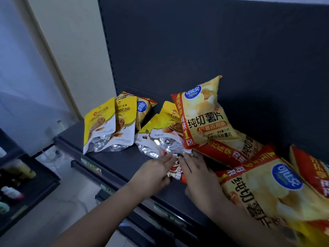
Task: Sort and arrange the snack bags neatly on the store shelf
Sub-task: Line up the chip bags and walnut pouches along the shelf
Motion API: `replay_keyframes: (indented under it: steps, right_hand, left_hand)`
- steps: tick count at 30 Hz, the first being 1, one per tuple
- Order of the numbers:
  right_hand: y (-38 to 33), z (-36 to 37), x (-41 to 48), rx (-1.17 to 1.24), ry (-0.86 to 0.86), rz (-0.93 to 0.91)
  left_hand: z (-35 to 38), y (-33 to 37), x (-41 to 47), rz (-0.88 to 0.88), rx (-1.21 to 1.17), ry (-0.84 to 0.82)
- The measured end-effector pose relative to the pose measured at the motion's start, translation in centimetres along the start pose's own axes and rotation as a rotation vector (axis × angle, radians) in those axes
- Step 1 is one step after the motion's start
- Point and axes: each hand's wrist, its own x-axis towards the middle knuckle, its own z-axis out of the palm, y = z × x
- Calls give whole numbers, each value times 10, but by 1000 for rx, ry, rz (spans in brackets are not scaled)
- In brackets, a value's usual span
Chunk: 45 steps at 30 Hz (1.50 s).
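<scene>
- Left hand (154, 172) and right hand (197, 173) both flat on small cartoon bag (175, 171), fingers (168, 158) pressing its sides, near middle of shelf (114, 163).
- Upright chip bag (204, 116) leans just behind; more chip bags (263, 186) piled right.
- Walnut pouches (108, 125) stand far left, two more (160, 134) lie centre.
</scene>
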Motion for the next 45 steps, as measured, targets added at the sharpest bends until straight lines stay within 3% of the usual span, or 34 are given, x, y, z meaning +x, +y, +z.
replay_keyframes:
  steps: [5,10,12,20,29,35,42,45]
  right_hand:
    - [0,10,2,32,192,20]
    - [-5,-8,-9,55,350,1]
    - [-12,-18,-14,35,389,-5]
    - [-18,-49,-37,46,405,25]
    - [2,-102,-73,62,526,126]
    - [16,-144,-95,185,579,193]
    - [25,-178,-125,-9,765,196]
    - [33,-178,-137,-217,906,90]
  left_hand:
    - [-2,-9,-3,37,-228,136]
    - [-4,-9,-16,-208,-1176,167]
    - [-8,-4,-13,-316,-1386,162]
    - [-27,10,-10,-473,-1594,106]
    - [-64,50,-21,-355,-1636,52]
    - [-78,77,-23,-440,-1662,92]
    - [-100,95,-11,-187,-1412,-391]
    - [-113,115,-3,-71,-1621,-536]
